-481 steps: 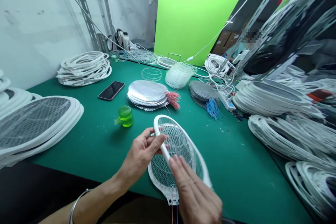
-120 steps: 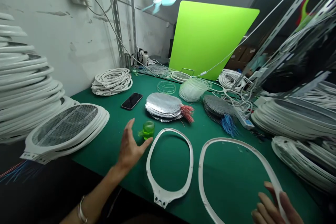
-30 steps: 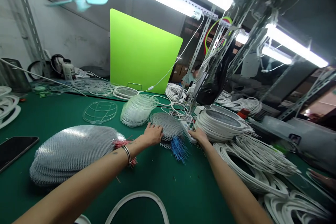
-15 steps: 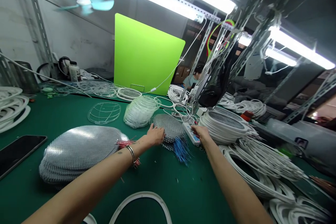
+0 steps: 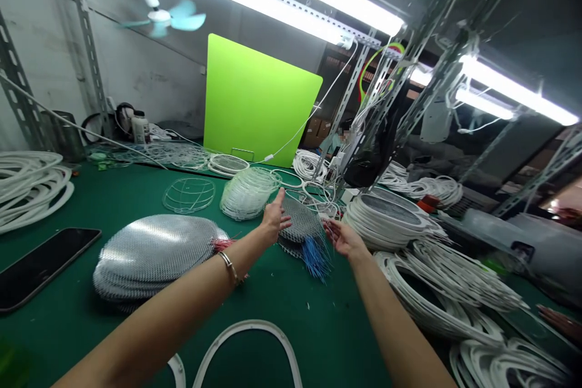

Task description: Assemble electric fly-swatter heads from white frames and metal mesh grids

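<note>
Our empty left hand (image 5: 274,218) is open, we can't tell what our half-curled right hand (image 5: 345,239) holds, and tugging grey mesh (image 5: 297,218) might tangle its blue wires (image 5: 314,257).

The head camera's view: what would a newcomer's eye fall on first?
Probably the bright lime-green panel, upright at the back beyond the green table. Next, the shiny silver mesh stack with red wires, lying left of centre. Then the darker mesh stack with blue wires, between the person's left hand and right hand.
</note>
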Demonstrator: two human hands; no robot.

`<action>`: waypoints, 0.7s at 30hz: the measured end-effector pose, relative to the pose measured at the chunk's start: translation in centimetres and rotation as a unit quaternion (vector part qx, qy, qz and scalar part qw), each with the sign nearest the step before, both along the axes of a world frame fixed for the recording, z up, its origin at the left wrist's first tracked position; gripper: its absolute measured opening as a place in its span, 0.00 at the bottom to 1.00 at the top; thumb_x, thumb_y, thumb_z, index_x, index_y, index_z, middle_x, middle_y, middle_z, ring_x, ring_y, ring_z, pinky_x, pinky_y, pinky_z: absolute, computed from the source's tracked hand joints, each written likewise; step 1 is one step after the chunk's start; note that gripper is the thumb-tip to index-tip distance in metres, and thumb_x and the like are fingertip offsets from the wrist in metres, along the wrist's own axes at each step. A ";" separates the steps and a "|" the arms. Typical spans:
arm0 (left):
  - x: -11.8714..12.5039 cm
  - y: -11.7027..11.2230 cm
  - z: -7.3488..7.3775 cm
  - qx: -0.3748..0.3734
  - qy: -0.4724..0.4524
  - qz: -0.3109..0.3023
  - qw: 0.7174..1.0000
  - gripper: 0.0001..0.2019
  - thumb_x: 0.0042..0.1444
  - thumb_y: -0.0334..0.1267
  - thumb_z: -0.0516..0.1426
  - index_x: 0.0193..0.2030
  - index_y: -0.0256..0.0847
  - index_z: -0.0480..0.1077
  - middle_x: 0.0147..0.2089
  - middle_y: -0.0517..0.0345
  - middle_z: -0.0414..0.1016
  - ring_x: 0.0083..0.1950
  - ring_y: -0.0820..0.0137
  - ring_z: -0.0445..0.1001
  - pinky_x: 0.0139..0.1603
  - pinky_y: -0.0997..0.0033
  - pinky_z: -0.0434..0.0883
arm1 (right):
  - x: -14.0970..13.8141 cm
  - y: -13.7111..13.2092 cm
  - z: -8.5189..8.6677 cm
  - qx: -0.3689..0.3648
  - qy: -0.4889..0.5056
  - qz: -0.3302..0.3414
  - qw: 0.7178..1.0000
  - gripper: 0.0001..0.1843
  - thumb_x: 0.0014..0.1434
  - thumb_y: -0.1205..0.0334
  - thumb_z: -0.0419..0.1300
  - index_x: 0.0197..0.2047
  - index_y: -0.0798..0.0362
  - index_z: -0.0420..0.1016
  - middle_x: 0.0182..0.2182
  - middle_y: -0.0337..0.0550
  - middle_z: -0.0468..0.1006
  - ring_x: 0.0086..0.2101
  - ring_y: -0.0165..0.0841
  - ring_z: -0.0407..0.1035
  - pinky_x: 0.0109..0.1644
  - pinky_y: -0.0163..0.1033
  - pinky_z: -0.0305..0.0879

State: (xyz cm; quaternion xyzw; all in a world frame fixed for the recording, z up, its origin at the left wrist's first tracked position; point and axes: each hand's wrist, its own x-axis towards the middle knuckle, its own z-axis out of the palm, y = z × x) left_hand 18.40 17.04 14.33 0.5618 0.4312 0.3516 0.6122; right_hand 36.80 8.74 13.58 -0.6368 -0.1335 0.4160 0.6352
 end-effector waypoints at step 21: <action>-25.7 -26.1 -5.8 0.216 0.168 -0.016 0.962 0.17 0.62 0.47 0.55 0.54 0.45 0.66 0.57 0.50 0.70 0.58 0.59 0.70 0.55 0.57 0.71 | -24.9 -30.2 -5.8 -0.035 0.206 0.056 0.976 0.40 0.52 0.57 0.70 0.64 0.47 0.59 0.49 0.48 0.79 0.49 0.43 0.74 0.47 0.40 0.75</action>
